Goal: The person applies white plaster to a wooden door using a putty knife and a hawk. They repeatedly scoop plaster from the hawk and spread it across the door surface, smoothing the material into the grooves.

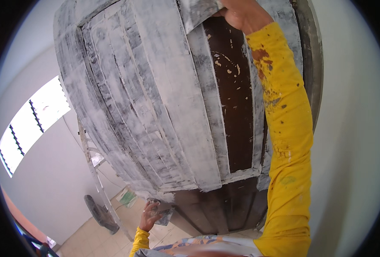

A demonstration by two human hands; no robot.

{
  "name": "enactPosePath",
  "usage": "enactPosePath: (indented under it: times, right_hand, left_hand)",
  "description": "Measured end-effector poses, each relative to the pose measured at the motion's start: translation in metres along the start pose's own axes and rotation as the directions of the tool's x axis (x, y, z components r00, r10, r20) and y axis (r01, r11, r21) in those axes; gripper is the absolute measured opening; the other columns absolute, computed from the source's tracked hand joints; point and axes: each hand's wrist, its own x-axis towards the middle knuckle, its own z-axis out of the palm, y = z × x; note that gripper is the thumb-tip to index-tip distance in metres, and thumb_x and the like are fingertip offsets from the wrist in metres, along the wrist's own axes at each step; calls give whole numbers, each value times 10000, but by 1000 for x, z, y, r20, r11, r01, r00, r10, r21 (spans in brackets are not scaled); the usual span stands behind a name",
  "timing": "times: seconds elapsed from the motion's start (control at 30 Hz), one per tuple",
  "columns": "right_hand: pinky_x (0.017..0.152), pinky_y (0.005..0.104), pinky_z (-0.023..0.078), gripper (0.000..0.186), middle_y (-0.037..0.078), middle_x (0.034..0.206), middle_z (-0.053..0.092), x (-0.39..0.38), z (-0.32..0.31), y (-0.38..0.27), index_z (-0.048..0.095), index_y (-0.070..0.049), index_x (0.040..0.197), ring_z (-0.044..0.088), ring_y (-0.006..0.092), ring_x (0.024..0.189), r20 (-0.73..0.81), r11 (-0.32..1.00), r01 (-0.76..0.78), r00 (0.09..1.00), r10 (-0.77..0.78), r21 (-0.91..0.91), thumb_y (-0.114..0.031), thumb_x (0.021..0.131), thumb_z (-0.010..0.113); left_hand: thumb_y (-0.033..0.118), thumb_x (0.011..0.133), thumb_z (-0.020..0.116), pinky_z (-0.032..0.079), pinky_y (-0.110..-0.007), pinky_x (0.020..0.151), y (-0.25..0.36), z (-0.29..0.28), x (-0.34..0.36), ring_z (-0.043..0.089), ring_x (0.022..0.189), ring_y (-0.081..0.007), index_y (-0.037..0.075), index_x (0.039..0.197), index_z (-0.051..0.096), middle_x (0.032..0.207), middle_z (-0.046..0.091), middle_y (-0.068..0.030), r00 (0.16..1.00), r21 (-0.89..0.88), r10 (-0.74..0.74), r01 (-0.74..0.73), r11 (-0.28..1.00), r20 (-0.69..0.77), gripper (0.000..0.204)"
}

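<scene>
My right hand (239,16) grips a flat metal scraper (198,12) against the top of a wooden door (160,81), in a yellow, paint-spattered sleeve. Much of the door carries streaky white-grey coating over raised strips; one long recessed panel (234,111) beside my forearm shows dark brown with pale chips, and the lower section (215,205) is dark brown too. Down at the lower left, my left hand (149,216) has its fingers closed round a metal blade (165,217) smeared with filler, near the door's edge.
A metal ladder (96,177) leans behind the door at left, near a dark grey object (100,214) and a green-and-white item (125,196) on the tiled floor (87,240). A louvred window (44,115) is in the left wall; a pale wall (352,128) stands at right.
</scene>
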Motion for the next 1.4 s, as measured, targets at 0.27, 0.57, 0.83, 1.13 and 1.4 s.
enactPosePath:
  times: [0.27, 0.57, 0.83, 1.13, 1.4]
  right_hand:
    - [674, 410, 436, 146, 46, 799, 558, 34, 8, 3, 598, -72, 779, 526, 184, 761, -85, 993, -23, 996, 14, -113, -167, 840, 691]
    - [672, 376, 411, 123, 42, 765, 533, 42, 16, 25, 583, -53, 744, 492, 179, 727, 94, 844, 301, 952, -290, -443, -121, 816, 657]
    - [686, 401, 460, 104, 173, 824, 642, 24, 17, 7, 625, -15, 767, 591, 307, 767, -83, 968, 122, 986, -143, -218, -101, 786, 679]
    - [669, 399, 488, 212, 148, 683, 625, 49, 36, 41, 619, -79, 655, 625, 294, 685, 368, -139, 353, 747, -554, -925, -173, 839, 668]
    - [644, 398, 469, 203, 54, 803, 592, 37, -9, 9, 599, -57, 811, 571, 200, 723, -38, 983, -50, 998, 44, -177, -225, 899, 672]
  left_hand:
    - [265, 770, 797, 271, -500, 1218, -2, 0, 3, 327, 1461, -456, 156, 1048, 789, 1414, 598, -98, 1000, -25, 2, -2, 1000, -5, 299]
    - [255, 761, 804, 262, -491, 1216, -9, 1, -6, 327, 1465, -442, 160, 1055, 777, 1415, 597, -86, 997, -113, -75, 72, 991, -20, 311]
    - [242, 749, 801, 221, -480, 1233, -7, 1, 3, 339, 1459, -422, 117, 993, 783, 1422, 599, -77, 995, -160, -98, 94, 983, -18, 275]
    - [265, 767, 786, 226, -476, 1239, -2, -2, -1, 320, 1479, -425, 122, 982, 794, 1430, 598, -77, 997, -145, -75, 73, 987, -7, 258]
    - [275, 773, 795, 251, -476, 1229, -14, 1, 3, 294, 1494, -448, 73, 1064, 771, 1444, 588, -93, 1000, -116, -28, 27, 993, 0, 355]
